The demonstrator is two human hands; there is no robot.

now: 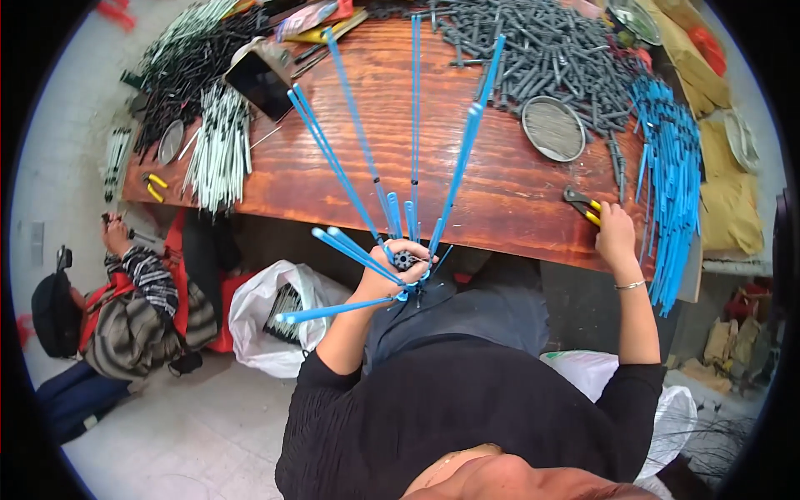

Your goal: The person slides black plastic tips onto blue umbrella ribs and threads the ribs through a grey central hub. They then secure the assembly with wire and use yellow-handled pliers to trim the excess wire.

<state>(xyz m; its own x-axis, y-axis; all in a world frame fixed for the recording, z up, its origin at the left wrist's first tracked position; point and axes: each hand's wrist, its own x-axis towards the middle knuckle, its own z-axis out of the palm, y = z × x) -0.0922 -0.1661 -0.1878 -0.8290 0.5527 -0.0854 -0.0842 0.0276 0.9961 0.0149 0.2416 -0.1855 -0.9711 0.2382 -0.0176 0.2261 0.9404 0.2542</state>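
My left hand point(379, 273) is closed round a dark round hub point(403, 260) in front of the table's near edge. Long blue rods point(463, 158) fan out from the hub like umbrella ribs, several up over the table and others toward the left. Small dark joints show on some rods. At the table's right front, my right hand point(615, 233) has its fingers on the yellow handles of a pair of pliers point(582, 202), which lies at the table's edge with its dark jaws pointing left. Part of the handles is hidden under the fingers.
Grey tubular parts point(542, 54) are heaped at the table's back right, beside a round dish of thin pins point(553, 129). Blue strips point(671, 183) hang over the right edge. White rods point(218, 150), a phone point(260, 83) and other yellow-handled pliers point(153, 185) lie left. A person point(137, 300) sits there.
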